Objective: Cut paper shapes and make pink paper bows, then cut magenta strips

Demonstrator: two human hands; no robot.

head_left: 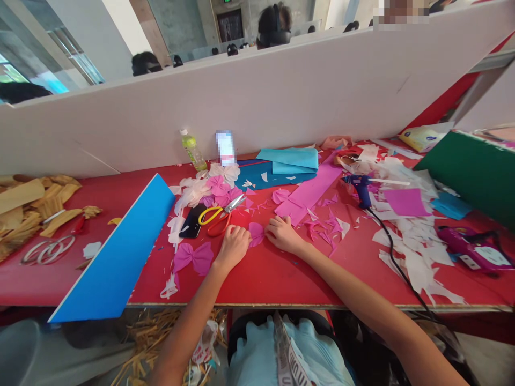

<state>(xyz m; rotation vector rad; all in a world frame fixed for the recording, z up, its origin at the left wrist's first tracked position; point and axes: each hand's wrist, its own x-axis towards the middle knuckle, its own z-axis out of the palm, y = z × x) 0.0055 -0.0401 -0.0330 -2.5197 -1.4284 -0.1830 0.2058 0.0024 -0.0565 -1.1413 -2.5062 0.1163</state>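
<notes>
Both my hands meet on a small pink paper piece (256, 234) lying on the red table (281, 273). My left hand (233, 245) is curled, its fingers pinching the piece's left edge. From the right, my right hand (282, 232) closes its fingers on the other edge. A finished pink paper bow (193, 258) lies just left of my left hand. Yellow and orange scissors (217, 216) rest just beyond my hands, beside a black phone (192, 221).
A blue board (120, 257) leans over the table's front left edge. A blue glue gun (362, 188) with a black cord, pink and blue paper sheets, white scraps and a bottle (193, 150) lie behind. A white partition (257, 102) closes the back; people's heads show beyond.
</notes>
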